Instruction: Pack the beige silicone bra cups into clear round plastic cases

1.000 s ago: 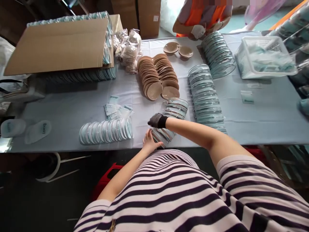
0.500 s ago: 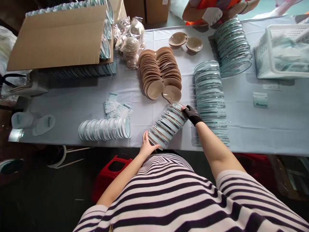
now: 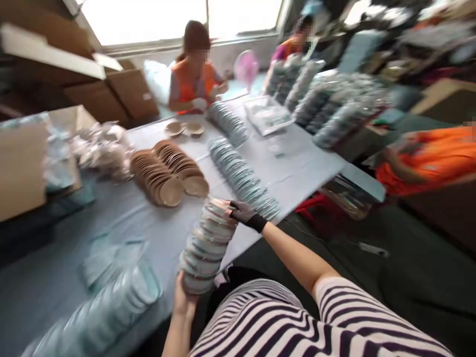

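A slanted stack of clear plastic bra-cup packages is held between my two hands, over the table's front edge. My bare left hand supports its lower end. On the upper end, my right hand, in a black fingerless glove, grips the packages. Just beyond the stack stand nested beige bra cups in a double row. To the right of them, a long row of clear packages lies on the table. Another row of clear packages, blurred, is at the near left, with small printed packets behind it.
Wrapped cups and a cardboard box stand at the left. At the back are a loose cup pair, a white basket and more stacked packages. Co-workers in orange vests are across and to the right.
My view has swung up and to the right, bringing the window and co-workers into sight. The held stack has tilted more upright, still between both hands.
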Action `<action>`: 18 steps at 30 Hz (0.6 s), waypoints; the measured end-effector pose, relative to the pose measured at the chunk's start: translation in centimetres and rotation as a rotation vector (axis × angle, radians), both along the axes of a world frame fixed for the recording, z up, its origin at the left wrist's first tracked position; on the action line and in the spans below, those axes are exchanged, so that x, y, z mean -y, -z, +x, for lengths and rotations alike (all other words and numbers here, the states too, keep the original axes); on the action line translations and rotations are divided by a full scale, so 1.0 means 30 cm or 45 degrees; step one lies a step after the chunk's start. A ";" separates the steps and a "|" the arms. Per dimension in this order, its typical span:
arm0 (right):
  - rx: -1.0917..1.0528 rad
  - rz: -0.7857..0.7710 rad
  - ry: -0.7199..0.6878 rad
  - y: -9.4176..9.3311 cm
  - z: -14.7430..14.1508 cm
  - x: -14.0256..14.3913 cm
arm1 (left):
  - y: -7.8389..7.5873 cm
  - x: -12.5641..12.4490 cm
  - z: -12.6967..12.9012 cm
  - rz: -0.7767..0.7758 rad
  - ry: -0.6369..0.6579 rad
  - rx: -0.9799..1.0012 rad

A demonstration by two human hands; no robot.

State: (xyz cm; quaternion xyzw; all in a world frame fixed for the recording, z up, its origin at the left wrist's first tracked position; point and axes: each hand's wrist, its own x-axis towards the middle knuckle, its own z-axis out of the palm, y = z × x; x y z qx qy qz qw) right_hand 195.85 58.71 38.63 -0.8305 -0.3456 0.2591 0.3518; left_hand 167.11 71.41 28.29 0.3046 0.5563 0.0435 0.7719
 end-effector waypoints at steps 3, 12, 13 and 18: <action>0.251 0.380 -0.020 -0.180 -0.019 0.151 | -0.014 -0.067 0.148 0.063 0.054 0.188; 0.884 0.143 0.299 -0.528 0.121 0.640 | -0.137 0.189 1.020 -0.058 0.524 0.785; 0.963 0.154 0.304 -0.515 0.174 0.684 | -0.116 0.253 1.126 -0.158 0.532 0.814; 1.421 0.303 0.280 -0.379 0.521 0.900 | 0.005 0.653 1.599 -0.682 0.448 0.749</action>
